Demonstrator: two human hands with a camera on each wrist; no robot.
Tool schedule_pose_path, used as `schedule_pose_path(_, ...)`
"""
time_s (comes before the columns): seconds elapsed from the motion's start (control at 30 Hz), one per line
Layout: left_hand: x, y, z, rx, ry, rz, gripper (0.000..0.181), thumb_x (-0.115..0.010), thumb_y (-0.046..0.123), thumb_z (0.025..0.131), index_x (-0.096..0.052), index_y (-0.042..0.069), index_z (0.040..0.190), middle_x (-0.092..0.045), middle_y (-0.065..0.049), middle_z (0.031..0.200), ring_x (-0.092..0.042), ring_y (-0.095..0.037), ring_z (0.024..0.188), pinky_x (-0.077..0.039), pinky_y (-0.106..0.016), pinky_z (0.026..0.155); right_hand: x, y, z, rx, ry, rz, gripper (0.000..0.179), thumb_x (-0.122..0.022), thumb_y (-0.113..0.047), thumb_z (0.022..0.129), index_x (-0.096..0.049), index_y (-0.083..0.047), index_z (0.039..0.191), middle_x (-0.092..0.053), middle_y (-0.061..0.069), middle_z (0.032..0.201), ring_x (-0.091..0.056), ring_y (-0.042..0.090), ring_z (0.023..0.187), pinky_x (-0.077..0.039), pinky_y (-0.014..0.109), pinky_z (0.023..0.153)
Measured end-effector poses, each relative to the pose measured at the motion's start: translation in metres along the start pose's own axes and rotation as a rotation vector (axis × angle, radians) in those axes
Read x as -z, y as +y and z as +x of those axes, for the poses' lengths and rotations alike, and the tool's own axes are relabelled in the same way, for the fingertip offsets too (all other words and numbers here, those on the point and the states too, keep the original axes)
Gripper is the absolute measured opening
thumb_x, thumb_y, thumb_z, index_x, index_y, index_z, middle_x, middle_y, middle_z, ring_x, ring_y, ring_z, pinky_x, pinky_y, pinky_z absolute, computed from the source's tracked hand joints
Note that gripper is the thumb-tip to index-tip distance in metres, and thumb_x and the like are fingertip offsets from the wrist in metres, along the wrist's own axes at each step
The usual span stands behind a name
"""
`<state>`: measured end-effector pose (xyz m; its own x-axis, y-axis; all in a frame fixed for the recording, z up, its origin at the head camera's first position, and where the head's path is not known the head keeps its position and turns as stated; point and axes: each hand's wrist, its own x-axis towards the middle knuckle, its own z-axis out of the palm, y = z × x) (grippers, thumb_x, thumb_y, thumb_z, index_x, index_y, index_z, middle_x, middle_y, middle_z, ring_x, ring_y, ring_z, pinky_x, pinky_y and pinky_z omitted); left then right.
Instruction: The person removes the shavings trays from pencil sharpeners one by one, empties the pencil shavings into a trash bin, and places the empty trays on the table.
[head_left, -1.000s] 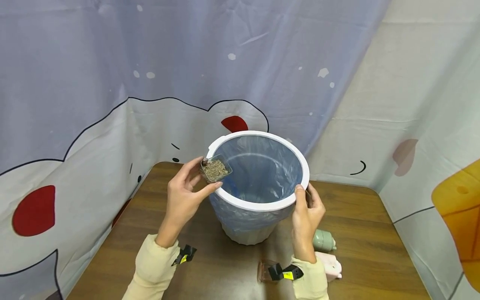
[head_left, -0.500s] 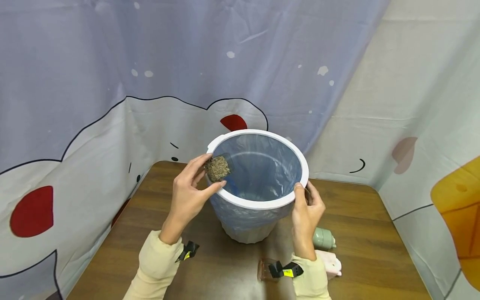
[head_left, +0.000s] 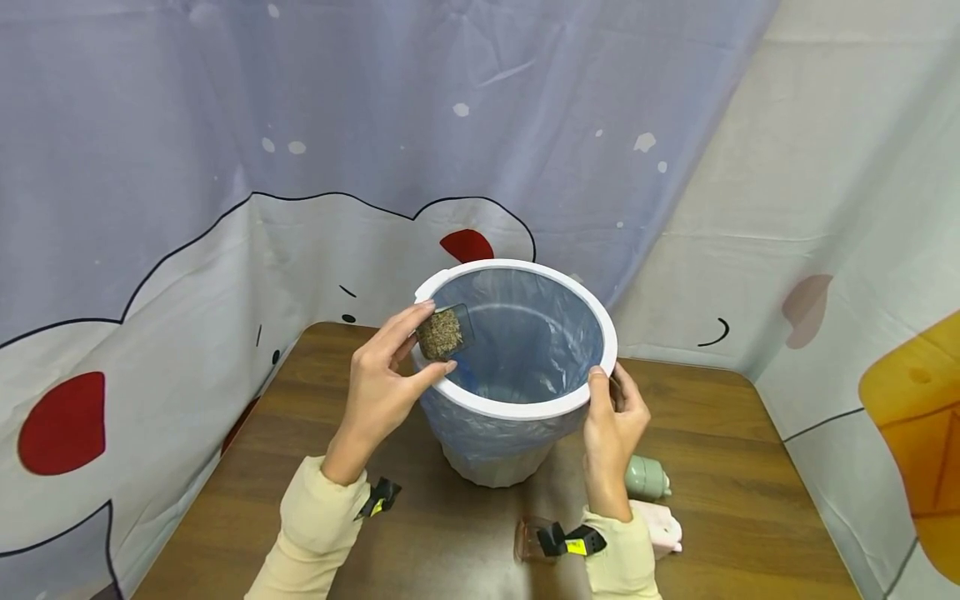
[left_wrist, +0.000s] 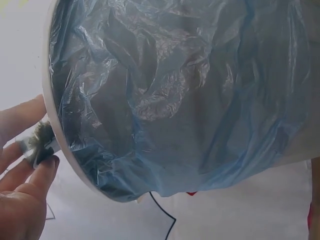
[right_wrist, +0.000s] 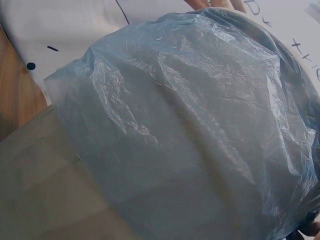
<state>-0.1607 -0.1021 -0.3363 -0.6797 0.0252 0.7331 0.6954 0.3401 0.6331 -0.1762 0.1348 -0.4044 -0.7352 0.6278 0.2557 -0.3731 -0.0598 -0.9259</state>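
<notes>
A trash can with a white rim and a thin blue bag lining it stands on the table. At the rim's left side my left hand holds a small clear box of brownish-green dried flakes between thumb and fingers. The box is tipped toward the trash can's opening, its flakes still inside. On the opposite side, my right hand grips the rim, thumb on top and fingers outside. The left wrist view shows the box partly behind the fingers; in the right wrist view the bag fills most of the frame.
Near the right forearm lie a green bottle-like object and a pale pink one, partly covered by the sleeve. A small reddish transparent box lies in front of the trash can. Printed cloth hangs around the wooden table.
My left hand has moved slightly right and up, tilting the clear box further toward the opening. My right hand keeps its grip on the rim, and the trash can stays in place.
</notes>
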Motion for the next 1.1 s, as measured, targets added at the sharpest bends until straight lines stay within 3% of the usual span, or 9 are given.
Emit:
schedule_pose_path(0.07, -0.001, 0.001, 0.001, -0.019, -0.008, 0.014, 0.061, -0.078, -0.009, 0.063, -0.056, -0.005, 0.120, -0.056, -0.019, 0.123, -0.054, -0.027, 0.113, -0.046, -0.038, 0.089, 0.000, 0.000, 0.000, 0.000, 0.000, -0.002, 0.029, -0.063, -0.008, 0.084, -0.064, 0.005, 0.109, -0.064, 0.002, 0.088, -0.060, 0.009, 0.080, -0.049, 0.016, 0.071)
schedule_pose_path(0.3, -0.008, -0.032, 0.002, -0.104, -0.039, 0.082, 0.063, -0.082, 0.006, 0.065, -0.057, 0.007, 0.124, -0.055, -0.006, 0.127, -0.051, -0.020, 0.118, -0.047, -0.030, 0.090, 0.001, 0.000, 0.000, 0.005, 0.001, 0.001, 0.029, -0.063, -0.008, 0.083, -0.064, 0.005, 0.109, -0.064, 0.001, 0.088, -0.061, 0.010, 0.080, -0.049, 0.016, 0.071)
schedule_pose_path(0.63, -0.010, -0.030, 0.002, -0.169, -0.058, 0.139, 0.064, -0.080, 0.000, 0.066, -0.056, 0.006, 0.125, -0.053, -0.007, 0.130, -0.050, -0.021, 0.119, -0.043, -0.029, 0.096, 0.000, 0.000, -0.001, -0.007, -0.008, -0.001, 0.029, -0.063, -0.009, 0.084, -0.064, 0.005, 0.109, -0.064, 0.002, 0.090, -0.060, 0.011, 0.082, -0.049, 0.016, 0.073)
schedule_pose_path(0.9, -0.015, -0.028, 0.007, -0.249, -0.138, 0.142, 0.066, -0.080, -0.007, 0.062, -0.057, 0.002, 0.124, -0.052, -0.009, 0.131, -0.050, -0.020, 0.118, -0.047, -0.030, 0.089, 0.001, 0.000, -0.001, -0.005, -0.005, -0.008, 0.029, -0.063, -0.009, 0.084, -0.064, 0.005, 0.110, -0.064, 0.002, 0.089, -0.060, 0.010, 0.082, -0.049, 0.016, 0.073)
schedule_pose_path(1.1, -0.016, -0.028, 0.007, -0.258, -0.157, 0.155, 0.066, -0.079, -0.008, 0.062, -0.056, 0.002, 0.124, -0.052, -0.010, 0.131, -0.049, -0.021, 0.120, -0.046, -0.031, 0.091, 0.001, 0.001, 0.000, 0.000, -0.008, 0.000, 0.029, -0.063, -0.009, 0.084, -0.063, 0.005, 0.109, -0.064, 0.002, 0.090, -0.060, 0.011, 0.083, -0.049, 0.016, 0.073)
